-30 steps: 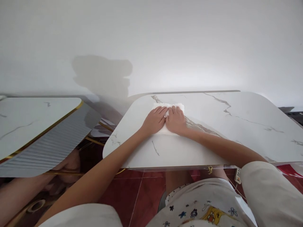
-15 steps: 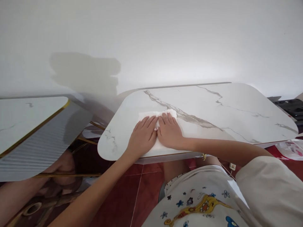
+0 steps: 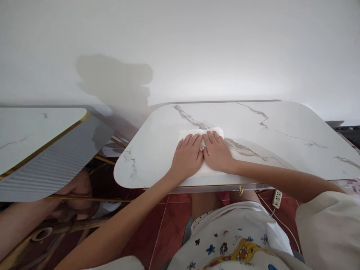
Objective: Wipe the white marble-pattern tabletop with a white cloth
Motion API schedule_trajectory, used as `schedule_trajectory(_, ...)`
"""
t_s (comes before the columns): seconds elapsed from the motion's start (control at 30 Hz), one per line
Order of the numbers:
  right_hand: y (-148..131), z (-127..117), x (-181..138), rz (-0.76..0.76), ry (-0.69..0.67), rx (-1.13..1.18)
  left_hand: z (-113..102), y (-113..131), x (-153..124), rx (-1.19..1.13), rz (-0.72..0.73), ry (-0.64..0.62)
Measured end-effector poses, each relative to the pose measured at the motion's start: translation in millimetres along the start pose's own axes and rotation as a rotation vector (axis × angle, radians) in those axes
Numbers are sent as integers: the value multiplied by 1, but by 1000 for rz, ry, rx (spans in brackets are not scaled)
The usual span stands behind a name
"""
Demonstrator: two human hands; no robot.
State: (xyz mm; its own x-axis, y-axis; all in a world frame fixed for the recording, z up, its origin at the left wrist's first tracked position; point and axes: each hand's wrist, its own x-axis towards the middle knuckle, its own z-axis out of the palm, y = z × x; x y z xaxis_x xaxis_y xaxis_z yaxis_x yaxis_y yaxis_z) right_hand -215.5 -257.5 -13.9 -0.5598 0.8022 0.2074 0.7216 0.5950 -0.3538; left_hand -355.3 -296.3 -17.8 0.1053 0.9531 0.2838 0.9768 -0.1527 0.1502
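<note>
Both palms lie side by side on a white cloth (image 3: pixel 203 169), which is spread on a white marble-patterned tabletop (image 3: pixel 153 157). My left hand (image 3: pixel 187 157) presses flat, its fingers stretched forward and close together. Beside it, my right hand (image 3: pixel 218 152) rests flat too, with the thumbs meeting between them. The cloth shows past the fingertips and between the wrists; its middle is hidden under the hands. A grey-brown vein pattern runs behind and to the right of the right hand.
A second marble-patterned table (image 3: pixel 36 138) with a gold edge stands at left, and a person's leg (image 3: pixel 25 228) is near it. A small gold latch (image 3: pixel 240 190) is on the front edge. Below right hangs a white power strip (image 3: pixel 277 198). The white wall (image 3: pixel 213 48) rises behind.
My two hands and the cloth under them have slid to the right along the tabletop. The view has shifted slightly, and more of the power strip shows.
</note>
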Motion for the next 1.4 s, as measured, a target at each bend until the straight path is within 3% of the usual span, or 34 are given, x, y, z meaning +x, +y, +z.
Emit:
schedule_trajectory(0.4,24,6,70,-9,13,-47,13,-36,70,-42,98,68)
schedule_trajectory(0.6,32,10,105,14,17,-68,14,-54,103,-88,80,29)
schedule_trajectory(1.4,79,27,221,-4,69,-92,46,-104,209,-105,11,79)
